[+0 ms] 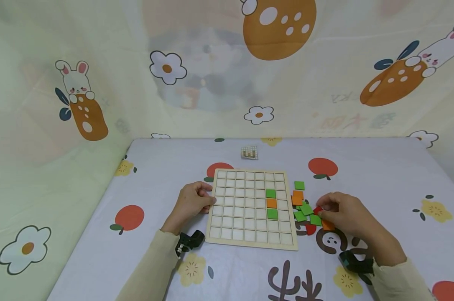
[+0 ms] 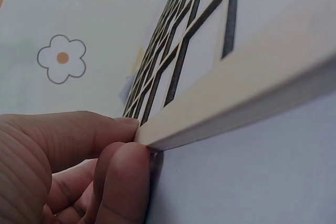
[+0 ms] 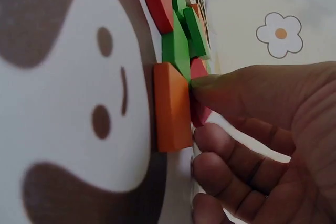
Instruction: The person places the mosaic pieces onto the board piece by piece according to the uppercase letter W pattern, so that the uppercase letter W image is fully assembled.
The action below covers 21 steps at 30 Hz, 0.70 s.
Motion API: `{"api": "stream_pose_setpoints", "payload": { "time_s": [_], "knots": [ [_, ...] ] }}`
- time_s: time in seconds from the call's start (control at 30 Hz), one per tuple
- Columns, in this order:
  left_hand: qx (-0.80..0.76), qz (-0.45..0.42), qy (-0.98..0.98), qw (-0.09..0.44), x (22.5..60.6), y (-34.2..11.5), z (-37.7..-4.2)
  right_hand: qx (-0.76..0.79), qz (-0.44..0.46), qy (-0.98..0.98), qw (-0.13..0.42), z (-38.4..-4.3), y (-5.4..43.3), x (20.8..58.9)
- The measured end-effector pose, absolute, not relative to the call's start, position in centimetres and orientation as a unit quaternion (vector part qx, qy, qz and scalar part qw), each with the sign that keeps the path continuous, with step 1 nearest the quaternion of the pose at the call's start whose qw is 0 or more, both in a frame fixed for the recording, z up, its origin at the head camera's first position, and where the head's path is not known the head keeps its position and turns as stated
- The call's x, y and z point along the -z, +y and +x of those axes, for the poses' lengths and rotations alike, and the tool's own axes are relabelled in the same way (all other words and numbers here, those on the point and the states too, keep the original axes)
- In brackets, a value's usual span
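A wooden grid board [image 1: 249, 244] lies on the table with a column of three tiles set in it: a green tile [image 1: 271, 193], an orange tile [image 1: 271, 203] and another green one. At the board's left edge, my left hand [image 1: 191, 202] pinches the frame between thumb and fingers, clearly seen in the left wrist view. Right of the board, my right hand [image 1: 345, 213] pinches a red tile [image 3: 199, 98] among a loose pile. An orange tile [image 3: 172, 108] lies just beside the thumb, with green tiles [image 1: 305, 208] next to it.
More orange tiles [image 1: 297, 197] and a lone green tile [image 1: 299, 185] lie along the board's right side. A small card with a grid pattern [image 1: 249, 153] sits behind the board. A printed cloth covers the table [image 1: 163, 163], and a patterned curtain [image 1: 212, 83] hangs behind.
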<state>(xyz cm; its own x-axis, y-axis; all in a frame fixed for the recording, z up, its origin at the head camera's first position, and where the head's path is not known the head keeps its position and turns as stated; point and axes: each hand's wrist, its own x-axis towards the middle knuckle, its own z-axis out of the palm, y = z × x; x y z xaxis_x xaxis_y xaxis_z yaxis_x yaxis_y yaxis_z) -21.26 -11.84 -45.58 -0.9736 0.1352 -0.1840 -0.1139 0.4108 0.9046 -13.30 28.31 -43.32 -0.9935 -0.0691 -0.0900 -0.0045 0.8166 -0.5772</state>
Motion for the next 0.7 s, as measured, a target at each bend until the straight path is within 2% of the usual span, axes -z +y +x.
{"api": "stream_pose_setpoints", "payload": {
  "time_s": [0.43,0.7],
  "knots": [
    [-0.550,0.000,0.827,0.119,45.54,-11.81,-21.30,0.400,-0.003,0.916,0.039,-12.69,28.32,42.77],
    [-0.547,0.003,0.828,0.118,45.55,-11.82,-21.28,0.441,-0.017,0.893,0.084,-13.21,27.81,42.70]
  ]
}}
